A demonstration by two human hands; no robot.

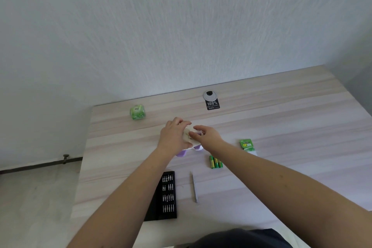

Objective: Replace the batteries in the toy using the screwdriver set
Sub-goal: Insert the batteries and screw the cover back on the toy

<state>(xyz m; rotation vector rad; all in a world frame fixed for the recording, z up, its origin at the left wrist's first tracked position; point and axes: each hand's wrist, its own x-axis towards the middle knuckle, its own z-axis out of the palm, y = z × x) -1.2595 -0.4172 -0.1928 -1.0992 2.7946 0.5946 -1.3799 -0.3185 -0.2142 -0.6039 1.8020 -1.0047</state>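
Head view, "100%" black label (213, 104), "GP" battery pack (247, 145)

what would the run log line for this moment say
both hands: left hand, right hand on toy | screwdriver lying on table | batteries loose beside toy | bit case open

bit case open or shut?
Open. The black bit case lies flat on the table with its rows of silver bits exposed. The screwdriver lies loose beside it, in neither hand.
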